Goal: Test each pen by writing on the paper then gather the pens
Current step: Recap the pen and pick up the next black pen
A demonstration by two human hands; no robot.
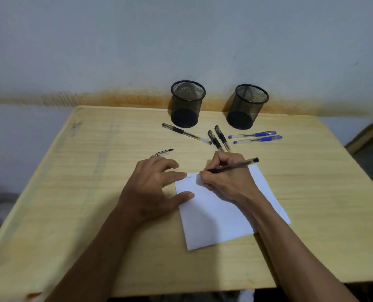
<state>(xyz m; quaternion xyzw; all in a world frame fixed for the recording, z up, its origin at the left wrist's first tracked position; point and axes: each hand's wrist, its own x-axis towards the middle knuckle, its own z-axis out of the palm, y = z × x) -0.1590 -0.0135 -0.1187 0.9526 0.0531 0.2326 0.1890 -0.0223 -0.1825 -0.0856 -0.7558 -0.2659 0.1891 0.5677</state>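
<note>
Head view: right hand (227,177) grips pen (235,165), writing.

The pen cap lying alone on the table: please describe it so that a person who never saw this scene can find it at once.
Start from the left mesh cup at the wall side of the wooden table and come toward the person. Just beyond the fingers of the left hand lies the pen cap. Unlike the full-length pens nearby, it is a short clear piece with a dark tip, lying alone.
</note>
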